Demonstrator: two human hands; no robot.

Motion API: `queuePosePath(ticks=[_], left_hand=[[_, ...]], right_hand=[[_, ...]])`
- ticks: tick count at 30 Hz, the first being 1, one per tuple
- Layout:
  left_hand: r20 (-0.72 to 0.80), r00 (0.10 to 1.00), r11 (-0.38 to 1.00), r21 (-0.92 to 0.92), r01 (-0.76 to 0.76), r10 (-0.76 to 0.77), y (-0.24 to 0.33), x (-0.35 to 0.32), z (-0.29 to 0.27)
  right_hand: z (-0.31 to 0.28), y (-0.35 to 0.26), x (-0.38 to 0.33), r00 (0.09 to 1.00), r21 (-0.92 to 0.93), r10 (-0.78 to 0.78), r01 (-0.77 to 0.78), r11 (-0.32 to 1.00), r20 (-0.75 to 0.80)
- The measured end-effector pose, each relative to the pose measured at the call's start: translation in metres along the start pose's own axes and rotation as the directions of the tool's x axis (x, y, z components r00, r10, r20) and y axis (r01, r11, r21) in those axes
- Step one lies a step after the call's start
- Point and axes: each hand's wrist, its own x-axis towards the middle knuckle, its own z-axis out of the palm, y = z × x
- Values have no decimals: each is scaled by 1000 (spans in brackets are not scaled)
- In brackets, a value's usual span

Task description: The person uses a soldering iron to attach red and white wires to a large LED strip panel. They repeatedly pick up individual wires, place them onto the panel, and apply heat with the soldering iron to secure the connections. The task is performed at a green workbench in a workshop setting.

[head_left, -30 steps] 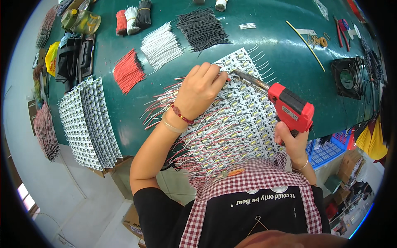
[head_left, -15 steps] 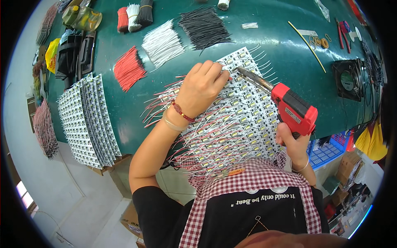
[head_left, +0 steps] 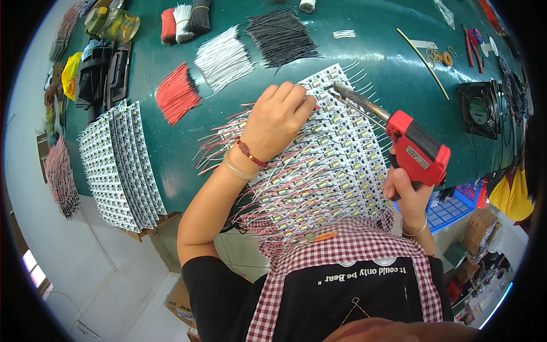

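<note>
My right hand [head_left: 409, 196] grips a red and black soldering gun [head_left: 419, 149] by its handle. Its dark tip lies over the far part of a white LED circuit-board panel [head_left: 364, 162], a little right of my left fingertips. Rows of small yellowish LEDs cover the panel, with thin red and white wires running off its left side and white ones off its right. My left hand [head_left: 280, 117] is over the panel's upper left, fingers curled and pinched together. What they pinch is hidden, though a bit of red shows by the thumb.
Loose red wires [head_left: 178, 94], white wires [head_left: 225, 58] and black wires [head_left: 282, 37] lie beyond my left hand. Further board panels [head_left: 117, 168] stand stacked at left. A black fan [head_left: 480, 109], a yellow stick [head_left: 423, 64] and red-handled pliers [head_left: 472, 50] sit at right.
My right hand and the soldering gun have shifted right, and the tip has drawn away from my left fingers. My left hand has stayed nearly still.
</note>
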Motion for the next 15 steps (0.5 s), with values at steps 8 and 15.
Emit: queuePosePath(ticks=[8, 15], left_hand=[[-6, 999, 996, 79, -46, 46, 0, 0, -1], [-50, 997, 998, -19, -55, 54, 11, -2, -9]], right_hand=[[-11, -5, -4, 997, 139, 69, -74, 988, 45], [-11, -3, -11, 995, 172, 82, -90, 981, 55]])
